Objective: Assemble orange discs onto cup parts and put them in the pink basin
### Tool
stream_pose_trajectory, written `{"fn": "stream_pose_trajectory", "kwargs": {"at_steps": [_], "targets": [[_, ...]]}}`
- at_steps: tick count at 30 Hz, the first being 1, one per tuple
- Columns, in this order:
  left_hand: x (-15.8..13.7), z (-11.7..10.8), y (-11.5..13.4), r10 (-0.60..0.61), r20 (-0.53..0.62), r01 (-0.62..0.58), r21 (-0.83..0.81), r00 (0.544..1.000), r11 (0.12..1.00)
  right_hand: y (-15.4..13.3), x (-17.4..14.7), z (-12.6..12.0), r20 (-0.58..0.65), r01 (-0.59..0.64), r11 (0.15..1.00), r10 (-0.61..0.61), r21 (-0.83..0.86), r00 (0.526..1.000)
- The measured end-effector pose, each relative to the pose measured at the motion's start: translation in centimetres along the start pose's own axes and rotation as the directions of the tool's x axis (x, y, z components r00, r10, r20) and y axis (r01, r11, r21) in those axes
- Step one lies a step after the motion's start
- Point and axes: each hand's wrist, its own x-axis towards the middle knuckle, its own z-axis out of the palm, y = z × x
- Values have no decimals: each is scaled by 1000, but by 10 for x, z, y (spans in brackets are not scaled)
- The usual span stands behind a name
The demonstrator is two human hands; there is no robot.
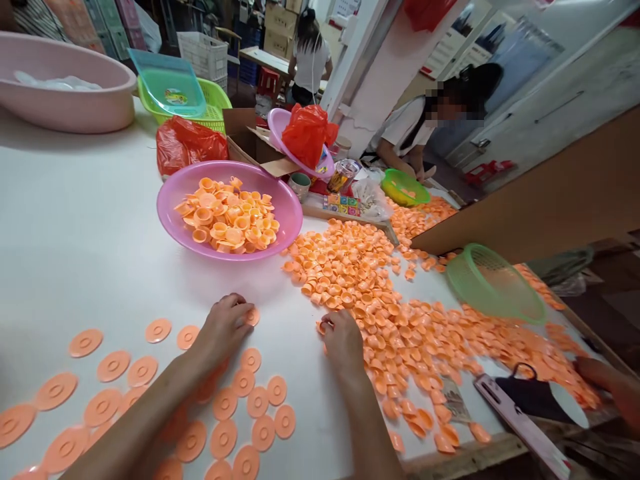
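Observation:
My left hand (227,325) is over the white table with its fingers bent and closed at the edge of a small orange toy saucer (253,317); whether the saucer is lifted I cannot tell. Thumb and fingers of my right hand (345,339) pinch a small orange toy cup (320,327), partly hidden, at the left edge of a large pile of cups (350,267). Flat saucers with a raised ring, such as this saucer (223,438), are spread around and under my left forearm. Beyond my hands, a pink bowl (175,223) holds many orange cups, some apparently with saucers attached.
A green basket (530,303) stands on the pile at right, near a phone (520,423) and a dark mask (533,393). A cardboard box (245,143), red bags (190,147) and a large pink tub (100,110) stand behind. Another person (405,130) works across the table.

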Motion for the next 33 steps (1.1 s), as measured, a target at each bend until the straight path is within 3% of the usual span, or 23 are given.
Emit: {"fn": "stream_pose_trajectory", "kwargs": {"at_steps": [4, 6, 13, 15, 19, 23, 28, 31, 33], "targets": [[-1, 13, 6, 59, 28, -59, -7, 998, 998, -32, -3, 15, 131, 15, 939, -64, 343, 989], [-1, 22, 9, 75, -4, -75, -35, 997, 997, -50, -4, 26, 204, -5, 909, -88, 417, 975], [-5, 35, 7, 133, -98, -151, -212, 986, 965, -76, -5, 47, 275, 6, 933, -112, 359, 955], [-4, 29, 8, 82, -71, -98, -258, 994, 961, -77, -4, 47, 282, 21, 940, -123, 340, 951], [6, 18, 15, -111, 66, 128, -344, 992, 930, -80, -2, 45, 292, 42, 944, -143, 328, 946], [17, 20, 22, -214, 32, 214, -300, 976, 930, -84, -2, 47, 299, 90, 955, -177, 282, 938], [13, 26, 19, -188, -7, 177, -295, 982, 939, -88, -13, 56, 235, 88, 966, -146, 242, 961], [5, 27, 17, -125, -34, 113, -250, 992, 962, -90, -18, 59, 202, 51, 955, -114, 293, 973], [1, 24, 19, -112, -33, 104, -187, 993, 977, -87, -16, 53, 234, 66, 930, -159, 362, 959]]}}
